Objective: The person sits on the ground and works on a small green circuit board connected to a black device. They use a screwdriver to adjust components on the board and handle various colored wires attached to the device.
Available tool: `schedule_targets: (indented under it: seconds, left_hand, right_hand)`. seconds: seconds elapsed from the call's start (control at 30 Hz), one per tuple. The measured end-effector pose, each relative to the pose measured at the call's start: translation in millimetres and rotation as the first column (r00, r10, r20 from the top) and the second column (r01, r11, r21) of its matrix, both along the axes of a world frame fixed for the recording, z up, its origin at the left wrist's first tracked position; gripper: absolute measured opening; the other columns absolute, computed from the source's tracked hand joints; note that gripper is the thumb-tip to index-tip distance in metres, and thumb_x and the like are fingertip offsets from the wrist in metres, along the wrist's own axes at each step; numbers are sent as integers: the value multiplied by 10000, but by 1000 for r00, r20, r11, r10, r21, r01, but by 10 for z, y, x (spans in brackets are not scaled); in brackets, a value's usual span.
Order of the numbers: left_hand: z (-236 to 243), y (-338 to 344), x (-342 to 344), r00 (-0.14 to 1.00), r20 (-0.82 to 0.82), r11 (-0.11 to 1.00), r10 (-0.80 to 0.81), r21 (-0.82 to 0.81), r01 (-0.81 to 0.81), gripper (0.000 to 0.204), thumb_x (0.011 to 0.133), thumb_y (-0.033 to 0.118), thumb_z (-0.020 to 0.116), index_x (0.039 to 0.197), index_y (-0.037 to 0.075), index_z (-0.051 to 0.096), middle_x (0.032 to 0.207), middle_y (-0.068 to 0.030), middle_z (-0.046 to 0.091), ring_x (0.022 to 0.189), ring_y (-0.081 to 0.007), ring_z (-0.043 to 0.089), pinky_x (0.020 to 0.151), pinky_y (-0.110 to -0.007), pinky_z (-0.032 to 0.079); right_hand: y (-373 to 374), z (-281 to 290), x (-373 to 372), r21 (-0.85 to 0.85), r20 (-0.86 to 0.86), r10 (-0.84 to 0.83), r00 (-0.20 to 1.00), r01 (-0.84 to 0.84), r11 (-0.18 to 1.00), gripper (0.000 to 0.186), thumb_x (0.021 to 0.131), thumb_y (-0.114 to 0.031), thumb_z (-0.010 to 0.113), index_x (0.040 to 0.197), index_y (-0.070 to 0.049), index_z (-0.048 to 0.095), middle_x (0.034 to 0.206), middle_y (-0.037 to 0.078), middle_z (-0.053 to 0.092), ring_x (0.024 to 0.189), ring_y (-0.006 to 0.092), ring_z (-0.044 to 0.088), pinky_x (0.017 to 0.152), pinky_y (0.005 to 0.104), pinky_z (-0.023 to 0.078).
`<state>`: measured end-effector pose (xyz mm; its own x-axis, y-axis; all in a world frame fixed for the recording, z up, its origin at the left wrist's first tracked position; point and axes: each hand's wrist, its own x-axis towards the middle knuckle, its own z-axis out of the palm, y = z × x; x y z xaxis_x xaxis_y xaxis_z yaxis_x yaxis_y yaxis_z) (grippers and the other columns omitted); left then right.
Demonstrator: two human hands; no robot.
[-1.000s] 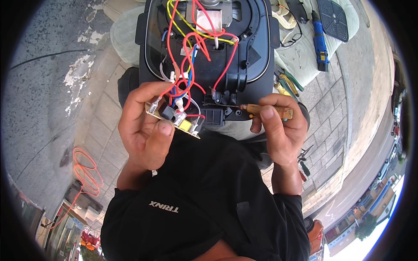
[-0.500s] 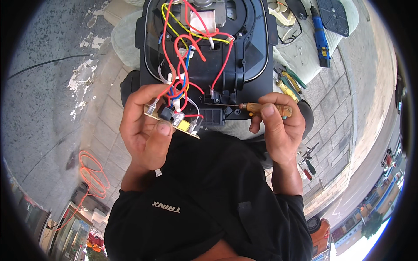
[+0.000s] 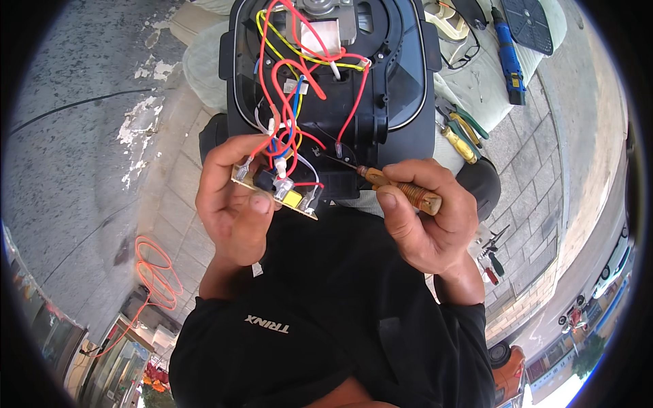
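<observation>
My left hand (image 3: pixel 237 204) grips a small circuit board (image 3: pixel 292 199) by its left end, thumb on the near edge. Soldered parts and a yellow component sit on the board, and red, blue and white wires (image 3: pixel 280 129) rise from it into an opened black appliance (image 3: pixel 364 102). My right hand (image 3: pixel 435 221) is closed round the wooden handle of a screwdriver (image 3: pixel 401 190). Its thin shaft points left, with the tip near a loose metal wire terminal at the appliance's near edge; whether they touch I cannot tell.
On a pale cloth to the right lie a blue power screwdriver (image 3: pixel 509 61), a black perforated plate (image 3: pixel 527 26), glasses (image 3: pixel 466 54) and pliers (image 3: pixel 469 126). More hand tools (image 3: pixel 493 255) rest on the paving. An orange cord (image 3: pixel 158 272) coils on the left.
The screwdriver has swung from nearly level to a slant, its handle end dropping toward me. My right hand has turned with it. The left hand keeps the board in much the same pose.
</observation>
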<state>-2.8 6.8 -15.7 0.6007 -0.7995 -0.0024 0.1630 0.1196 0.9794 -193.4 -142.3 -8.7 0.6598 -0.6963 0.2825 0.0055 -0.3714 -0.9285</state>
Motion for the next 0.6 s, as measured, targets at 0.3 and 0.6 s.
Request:
schedule_targets:
  seconds: [0.3,0.6]
  left_hand:
    - [-18,-14,5,1000,-6,1000,5,-13,-5,614,931,258,705,1362,-116,481,1243,-177,592,1056,-178,610,836,-273,516]
    - [-24,28,29,1000,-5,1000,-4,29,4,643,924,303,719,1355,-112,484,1250,-179,600,1064,-192,617,750,-246,529]
  right_hand:
    - [21,84,76,-8,-97,33,995,-34,999,231,875,-14,792,1080,19,689,782,107,680,623,199,655,545,295,499]
    - [87,49,56,-3,-80,64,995,-64,998,262,852,-1,807,1089,36,702,849,127,698,678,228,685,589,311,536]
